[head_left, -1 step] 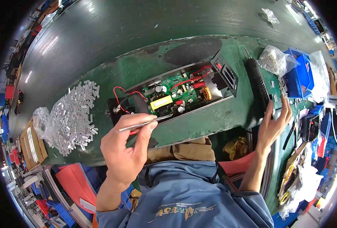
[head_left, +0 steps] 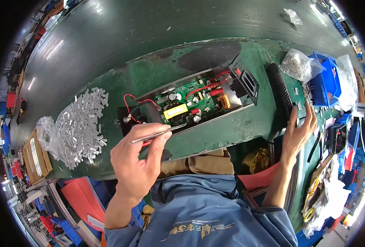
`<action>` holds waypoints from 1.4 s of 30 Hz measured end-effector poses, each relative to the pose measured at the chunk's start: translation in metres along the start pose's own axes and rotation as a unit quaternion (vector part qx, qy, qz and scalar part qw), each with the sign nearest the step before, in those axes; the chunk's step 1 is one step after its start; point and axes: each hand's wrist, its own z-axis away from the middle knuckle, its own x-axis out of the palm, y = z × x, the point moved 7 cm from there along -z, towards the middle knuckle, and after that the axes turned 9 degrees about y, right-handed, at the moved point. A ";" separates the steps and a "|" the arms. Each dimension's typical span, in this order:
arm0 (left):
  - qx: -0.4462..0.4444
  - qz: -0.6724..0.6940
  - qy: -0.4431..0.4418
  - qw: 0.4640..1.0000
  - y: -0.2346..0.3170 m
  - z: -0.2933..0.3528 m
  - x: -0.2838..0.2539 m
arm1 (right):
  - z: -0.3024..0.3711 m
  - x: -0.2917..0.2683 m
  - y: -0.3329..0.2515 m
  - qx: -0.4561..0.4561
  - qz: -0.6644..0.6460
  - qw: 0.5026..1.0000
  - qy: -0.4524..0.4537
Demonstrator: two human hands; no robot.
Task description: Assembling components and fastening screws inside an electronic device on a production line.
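Observation:
My left hand (head_left: 135, 160) pinches metal tweezers (head_left: 176, 128), whose tips lie over the near edge of an opened black metal case (head_left: 220, 117). Inside the case sits a green circuit board (head_left: 194, 108) with a yellow-topped transformer (head_left: 175, 111), a copper coil (head_left: 224, 101) and red wires. A slotted end panel (head_left: 248, 84) closes its right end. My right hand (head_left: 298, 133) is to the right with fingers spread, near a black electric screwdriver (head_left: 279, 84) and small metal parts (head_left: 300, 106). Whether its fingertips touch any part, I cannot tell.
A heap of small silvery clips (head_left: 83, 127) spills from a clear bag at left, beside a cardboard box (head_left: 36, 158). At right stand a blue bin (head_left: 326, 82) and a clear bag of small parts (head_left: 299, 66). The green bench's front edge (head_left: 203, 154) runs before me.

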 end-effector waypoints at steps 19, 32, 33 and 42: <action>0.072 -0.127 -0.072 0.987 -0.014 -0.003 0.019 | 0.212 -0.089 -0.079 0.414 -0.362 0.567 -0.613; 0.063 -0.138 -0.079 0.985 -0.015 -0.003 0.020 | 0.199 -0.085 -0.110 0.288 -0.448 0.584 -0.612; 0.061 -0.140 -0.079 0.985 -0.016 -0.003 0.020 | 0.199 -0.084 -0.111 0.292 -0.454 0.584 -0.606; 0.053 -0.152 -0.093 0.983 -0.014 -0.005 0.021 | 0.198 -0.081 -0.122 0.352 -0.429 0.520 -0.649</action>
